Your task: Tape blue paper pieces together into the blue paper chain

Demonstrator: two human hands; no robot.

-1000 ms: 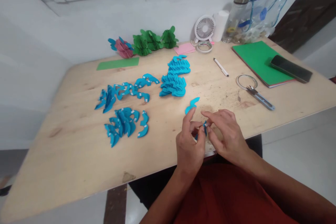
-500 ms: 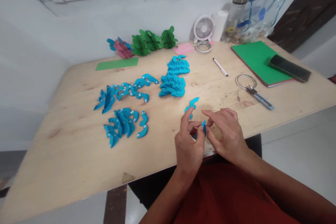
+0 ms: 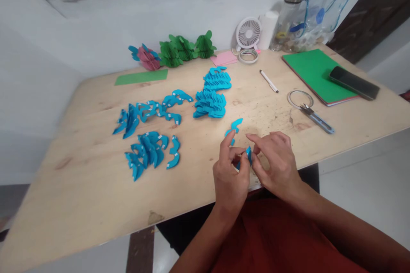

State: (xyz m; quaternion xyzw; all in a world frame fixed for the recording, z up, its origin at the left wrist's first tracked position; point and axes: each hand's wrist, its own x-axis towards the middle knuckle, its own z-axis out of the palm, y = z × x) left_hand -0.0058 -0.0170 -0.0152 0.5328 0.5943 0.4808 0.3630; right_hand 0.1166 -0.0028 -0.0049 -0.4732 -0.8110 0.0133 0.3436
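Near the table's front edge, a small blue paper cutout (image 3: 249,152) is pinched between the thumb and fingers of my left hand (image 3: 231,170). My right hand (image 3: 275,160) pinches the same cutout from the other side, its index finger raised. Just beyond my fingers lies another blue wavy paper piece (image 3: 236,124). Farther back sit two bunches of folded blue paper pieces (image 3: 209,104). To the left, blue scalloped cutouts with small white patches (image 3: 150,149) lie in two groups, with one single scalloped strip (image 3: 174,152) apart from them.
Right of my hands lie a cutter (image 3: 317,119), a tape ring (image 3: 300,99), a pen (image 3: 269,81), a green folder (image 3: 315,72) and a phone (image 3: 354,82). Along the wall stand green paper shapes (image 3: 182,48), a small fan (image 3: 249,34) and a bottle (image 3: 290,17).
Both hands stay in nearly the same place, still pinching the blue cutout. The view has shifted very slightly; nothing on the table has visibly moved.
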